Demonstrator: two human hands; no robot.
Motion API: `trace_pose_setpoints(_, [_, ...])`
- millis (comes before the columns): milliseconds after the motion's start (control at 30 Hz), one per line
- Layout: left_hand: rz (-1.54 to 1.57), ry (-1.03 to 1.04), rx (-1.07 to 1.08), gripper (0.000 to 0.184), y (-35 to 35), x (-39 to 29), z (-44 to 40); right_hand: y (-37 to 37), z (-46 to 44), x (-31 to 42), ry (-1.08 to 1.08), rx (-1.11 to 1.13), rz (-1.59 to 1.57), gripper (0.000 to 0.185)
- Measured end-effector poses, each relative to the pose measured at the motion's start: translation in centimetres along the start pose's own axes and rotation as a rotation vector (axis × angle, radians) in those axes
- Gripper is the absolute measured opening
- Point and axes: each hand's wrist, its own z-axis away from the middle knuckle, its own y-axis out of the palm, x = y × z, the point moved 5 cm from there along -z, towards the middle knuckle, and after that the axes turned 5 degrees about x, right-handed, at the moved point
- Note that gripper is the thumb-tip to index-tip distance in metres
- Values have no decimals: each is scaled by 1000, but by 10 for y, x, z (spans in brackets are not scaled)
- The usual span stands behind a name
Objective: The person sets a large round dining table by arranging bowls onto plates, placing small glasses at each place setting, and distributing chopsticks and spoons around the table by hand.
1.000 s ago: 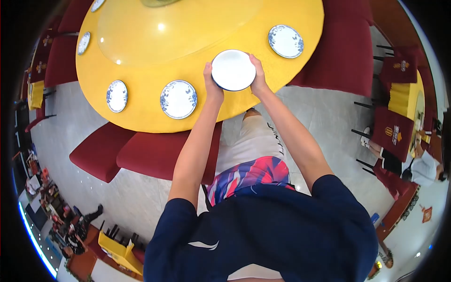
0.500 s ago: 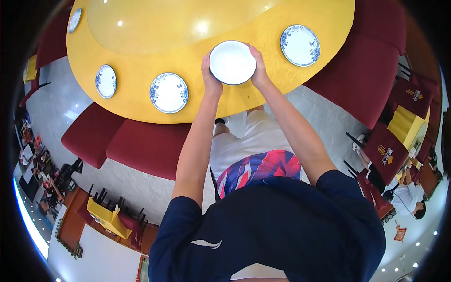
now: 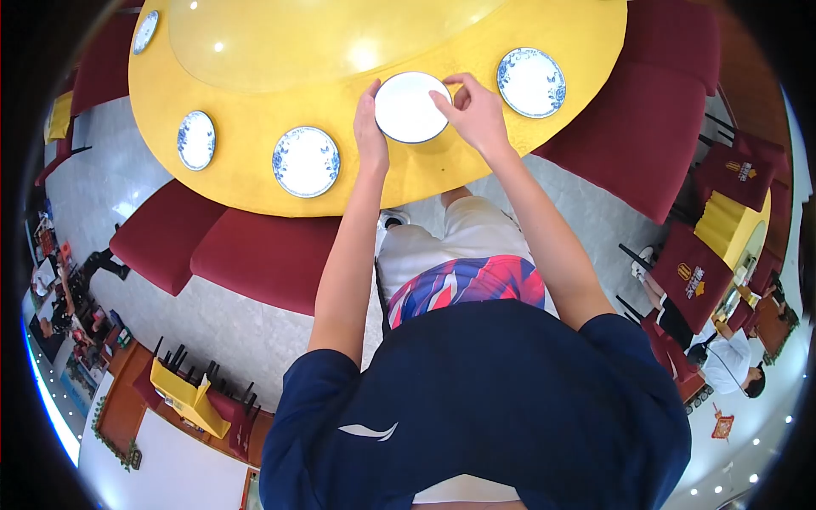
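Nearest is the person's dark blue shirt point(image 3: 476, 399), with a small white mark on the left side of its front. Past it are a bright pink, red and blue cloth point(image 3: 467, 285) and white shorts point(image 3: 463, 234). Two dark red chairs point(image 3: 263, 259) sit side by side on the left, close to the yellow table point(image 3: 416, 174). More red chairs point(image 3: 633, 144) stand on the right.

Both arms reach out to a round white dish point(image 3: 410, 108) with a thin dark rim. It is over the near part of the table, and I cannot tell if it touches the cloth. The left hand point(image 3: 371, 134) has hold of the dish's left side, with its fingers up along the edge. The right hand point(image 3: 480, 115) is at the right side, about half open. Its thumb pokes in over the rim and its first finger is bent. I cannot tell if it grips the dish.

A blue and white plate point(image 3: 306, 161) lies to the left of the left hand, and another plate point(image 3: 197, 140) is further left. A third plate point(image 3: 531, 82) is just right of the right hand. Farther off, a big clear round top point(image 3: 280, 51) shines with lights, and one more plate point(image 3: 145, 32) sits at the far left edge.
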Motion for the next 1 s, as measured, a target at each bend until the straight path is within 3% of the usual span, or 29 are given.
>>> trace_pose_setpoints(167, [-22,8,-27,56,9,-24,16,1,4,17,-243,-105,86,24])
trace_pose_setpoints(333, [58,-56,-74,54,9,-22,23,-10,5,38,-268,-122,49,22])
trace_pose_setpoints(400, [-57,-59,-70,47,5,-24,20,-21,9,43,-261,-137,23,21])
trace_pose_setpoints(433, [-57,-60,-67,47,5,-27,20,-34,10,41,-192,-200,-40,20])
trace_pose_setpoints(500, [-511,98,-29,42,11,-45,24,-56,9,15,-81,-320,-224,21])
trace_pose_setpoints(533, [-511,95,-21,42,10,-46,23,-67,6,0,-74,-325,-222,21])
trace_pose_setpoints(600, [-840,125,-17,42,6,-52,16,-93,0,-43,121,-414,-464,27])
trace_pose_setpoints(667, [-902,200,-26,36,9,-63,14,-112,-6,-80,215,-448,-361,27])
trace_pose_setpoints(800, [-1121,60,-36,30,21,-85,12,-128,-19,-138,368,-469,-200,26])
trace_pose_setpoints(1000, [-1188,18,-78,31,22,-90,13,-120,-28,-170,384,-390,-157,23])
